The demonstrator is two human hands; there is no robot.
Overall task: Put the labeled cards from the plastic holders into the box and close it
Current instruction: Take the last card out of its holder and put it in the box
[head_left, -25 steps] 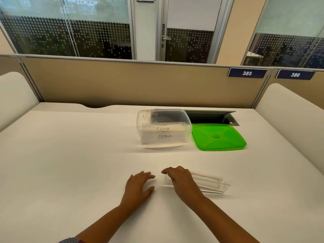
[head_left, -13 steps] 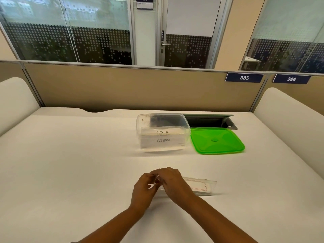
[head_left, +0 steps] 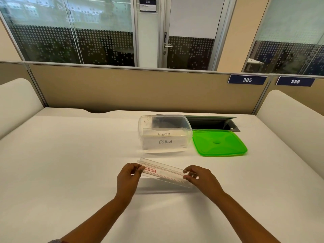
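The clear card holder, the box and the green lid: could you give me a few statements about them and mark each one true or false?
1. Both hands hold the clear card holder, left hand and right hand at opposite ends. True.
2. The green lid is on the box. False: it lies flat on the table, right of the box.
3. Cards reading SIGMA and OSTRICH show through the box. True.
4. The box is empty. False: it holds cards.
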